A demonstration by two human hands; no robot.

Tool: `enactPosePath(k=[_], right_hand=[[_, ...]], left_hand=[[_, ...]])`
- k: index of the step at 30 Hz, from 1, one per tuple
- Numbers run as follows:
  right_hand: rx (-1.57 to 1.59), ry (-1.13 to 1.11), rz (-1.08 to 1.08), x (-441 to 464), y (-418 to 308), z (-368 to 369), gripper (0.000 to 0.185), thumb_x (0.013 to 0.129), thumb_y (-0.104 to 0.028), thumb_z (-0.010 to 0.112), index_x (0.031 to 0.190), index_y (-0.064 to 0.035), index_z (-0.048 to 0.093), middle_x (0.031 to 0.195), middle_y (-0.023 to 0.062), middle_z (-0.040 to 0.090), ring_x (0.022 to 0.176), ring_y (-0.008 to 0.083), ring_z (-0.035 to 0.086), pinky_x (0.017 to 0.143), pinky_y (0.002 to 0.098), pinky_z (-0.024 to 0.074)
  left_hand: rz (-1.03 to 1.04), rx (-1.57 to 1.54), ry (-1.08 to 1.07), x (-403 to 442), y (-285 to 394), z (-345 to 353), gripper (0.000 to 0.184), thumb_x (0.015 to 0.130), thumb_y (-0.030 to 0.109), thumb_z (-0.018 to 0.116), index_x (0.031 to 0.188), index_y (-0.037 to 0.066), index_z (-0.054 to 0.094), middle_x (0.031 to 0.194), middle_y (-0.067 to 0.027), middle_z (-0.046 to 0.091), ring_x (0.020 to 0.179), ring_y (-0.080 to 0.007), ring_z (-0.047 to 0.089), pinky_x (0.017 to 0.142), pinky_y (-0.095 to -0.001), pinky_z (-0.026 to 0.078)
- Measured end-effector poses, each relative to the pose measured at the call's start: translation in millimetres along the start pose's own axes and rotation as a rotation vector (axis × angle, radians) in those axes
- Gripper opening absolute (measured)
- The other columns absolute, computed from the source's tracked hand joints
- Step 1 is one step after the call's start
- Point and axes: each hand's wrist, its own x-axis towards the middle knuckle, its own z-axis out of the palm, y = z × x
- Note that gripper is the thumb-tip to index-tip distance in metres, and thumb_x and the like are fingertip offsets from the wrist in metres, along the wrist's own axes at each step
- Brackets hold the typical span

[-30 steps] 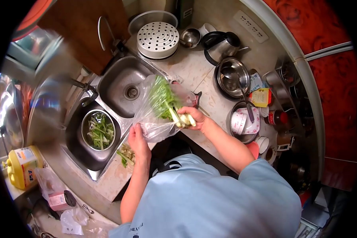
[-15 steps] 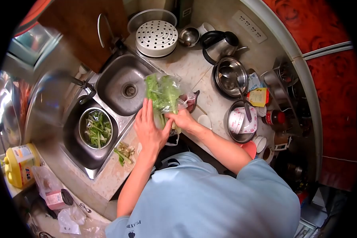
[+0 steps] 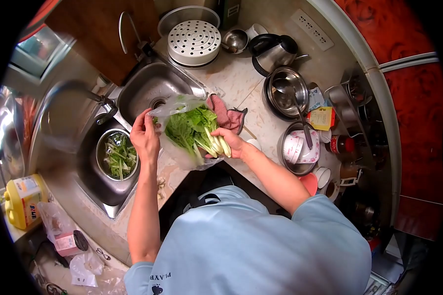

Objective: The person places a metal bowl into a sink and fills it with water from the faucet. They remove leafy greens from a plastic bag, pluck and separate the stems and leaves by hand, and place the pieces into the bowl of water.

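My right hand grips a bunch of leafy greens by its pale stems, which point toward me. Behind and under the leaves spreads a clear plastic bag. At the bag's left edge, the fingers of my left hand are closed on the plastic. Below and left, a metal bowl in the near sink basin holds cut greens. A pink cloth lies on the counter beyond the bunch. Some trimmings show partly behind my left forearm.
A double steel sink with a faucet is at left. Toward the back stand a white perforated steamer and a kettle. Along the right are steel pans, a bowl with a flowered dish and a red-lidded jar.
My left hand has moved left, drawing the bag's edge away from the greens. The bunch now lies spread over the bag, with its stems turned toward the right. More of the pink cloth shows.
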Motion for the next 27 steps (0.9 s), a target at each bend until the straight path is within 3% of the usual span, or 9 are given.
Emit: enactPosePath(k=[1, 3, 8, 10, 14, 16, 18, 21, 27], right_hand=[[0.0, -0.002, -0.001, 4, 1, -5, 0.037, 0.091, -0.022, 0.044, 0.121, 0.0005, 0.049, 0.109, 0.0164, 0.062, 0.095, 0.0271, 0.065, 0.08, 0.0495, 0.0559], [-0.008, -0.042, 0.022, 7, 2, -11, 0.036, 0.09, -0.024, 0.045, 0.118, -0.0007, 0.051, 0.103, 0.0145, 0.064, 0.089, 0.0242, 0.066, 0.079, 0.0503, 0.0557], [-0.008, -0.048, 0.028, 11, 8, -3, 0.035, 0.092, -0.026, 0.046, 0.116, -0.0014, 0.052, 0.097, 0.0132, 0.065, 0.082, 0.0227, 0.066, 0.077, 0.0491, 0.0564], [-0.027, 0.04, -0.025, 5, 9, 17, 0.028, 0.093, -0.026, 0.047, 0.099, 0.0, 0.056, 0.081, 0.0125, 0.064, 0.067, 0.0233, 0.065, 0.061, 0.0404, 0.0577], [-0.18, 0.09, -0.149, 7, 20, 24, 0.023, 0.091, -0.02, 0.054, 0.103, -0.0008, 0.057, 0.083, 0.0088, 0.064, 0.069, 0.0192, 0.065, 0.062, 0.0379, 0.0567], [-0.184, 0.134, -0.159, 5, 25, 31, 0.024, 0.09, -0.017, 0.058, 0.108, -0.0011, 0.057, 0.09, 0.0083, 0.064, 0.075, 0.0172, 0.064, 0.065, 0.0354, 0.0554], [-0.187, 0.138, -0.179, 4, 29, 38, 0.026, 0.089, -0.016, 0.059, 0.111, -0.0014, 0.057, 0.096, 0.0082, 0.064, 0.082, 0.0161, 0.064, 0.069, 0.0322, 0.0536], [-0.302, 0.195, -0.229, 5, 31, 37, 0.03, 0.087, -0.013, 0.059, 0.114, 0.0002, 0.056, 0.101, 0.0089, 0.063, 0.087, 0.0167, 0.063, 0.074, 0.0308, 0.052], [-0.663, 0.424, -0.493, 19, 51, 31, 0.034, 0.083, -0.013, 0.058, 0.112, 0.0034, 0.056, 0.101, 0.0136, 0.065, 0.09, 0.0231, 0.063, 0.081, 0.0349, 0.0494]], left_hand=[[0.002, 0.001, 0.0, 1, 1, -2, 0.022, 0.094, 0.012, 0.053, 0.111, 0.003, 0.065, 0.087, -0.006, 0.064, 0.074, -0.0116, 0.061, 0.065, -0.0242, 0.05], [0.555, 0.379, 0.015, 1, 2, -4, 0.023, 0.094, 0.014, 0.055, 0.112, 0.003, 0.063, 0.1, -0.0075, 0.064, 0.086, -0.0145, 0.061, 0.073, -0.0262, 0.05], [0.535, 0.459, 0.022, -15, 20, 0, 0.02, 0.088, 0.013, 0.061, 0.104, 0.001, 0.066, 0.107, -0.0124, 0.063, 0.096, -0.0196, 0.06, 0.083, -0.0294, 0.048], [0.637, 0.588, 0.113, -35, 20, 4, 0.019, 0.085, 0.015, 0.064, 0.098, 0.001, 0.068, 0.106, -0.0133, 0.064, 0.094, -0.0219, 0.062, 0.081, -0.0298, 0.049], [-0.019, 0.471, -0.192, -81, -4, 22, 0.027, 0.08, 0.025, 0.073, 0.092, 0.001, 0.07, 0.07, -0.0105, 0.067, 0.063, -0.0187, 0.064, 0.06, -0.0311, 0.05], [-0.125, 0.517, -0.299, -87, -18, 33, 0.031, 0.078, 0.027, 0.075, 0.09, -0.001, 0.07, 0.065, -0.0103, 0.066, 0.06, -0.0161, 0.062, 0.058, -0.0302, 0.049], [-0.142, 0.524, -0.351, -92, -31, 32, 0.03, 0.08, 0.025, 0.073, 0.087, -0.003, 0.069, 0.065, -0.0078, 0.065, 0.058, -0.0137, 0.061, 0.054, -0.0281, 0.047], [-0.477, 0.172, -0.334, -95, -50, 30, 0.024, 0.086, 0.02, 0.068, 0.086, -0.004, 0.065, 0.069, -0.0037, 0.063, 0.057, -0.0104, 0.058, 0.047, -0.0235, 0.045], [-0.54, 0.047, -0.181, -108, -73, 18, 0.022, 0.089, 0.02, 0.065, 0.091, -0.002, 0.065, 0.076, -0.0058, 0.065, 0.06, -0.0108, 0.059, 0.051, -0.024, 0.048]])
